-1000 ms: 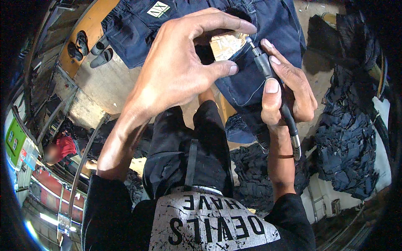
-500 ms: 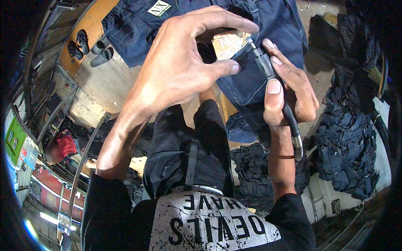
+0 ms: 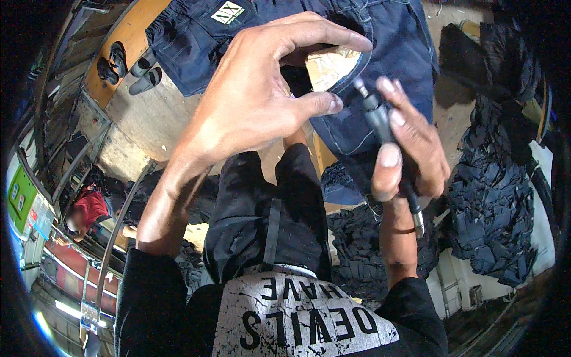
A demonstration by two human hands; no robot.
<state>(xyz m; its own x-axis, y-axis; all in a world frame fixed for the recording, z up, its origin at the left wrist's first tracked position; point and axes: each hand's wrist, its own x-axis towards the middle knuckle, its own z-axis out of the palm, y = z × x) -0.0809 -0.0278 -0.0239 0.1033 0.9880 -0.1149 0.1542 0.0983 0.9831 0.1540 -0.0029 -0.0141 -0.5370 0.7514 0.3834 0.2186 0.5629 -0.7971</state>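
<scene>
My right hand (image 3: 416,143) holds a black rotary grinder handpiece (image 3: 376,113) like a pen, its thumb underneath and fingertips on the far side. The small metal tip, blurred, hovers at the seam beside a curved opening in a dark blue denim garment (image 3: 404,44). My left hand (image 3: 253,89) curves round that opening, index fingertip on the upper edge and thumb on the lower. Between them shows a pale tan, scuffed block (image 3: 329,70) inside the opening. The other left fingers are hidden behind the hand, apparently gripping the cloth there.
Sandals (image 3: 146,82) lie on the floor at the far left. A large heap of dark cloth pieces (image 3: 491,196) rises at the right. Another person in a red top (image 3: 90,208) is at the left, beside a metal rail (image 3: 116,238).
The handpiece has drawn back from the opening's edge, its tip moving down and slightly right with my right hand. My left hand has barely shifted; more of the pale block shows.
</scene>
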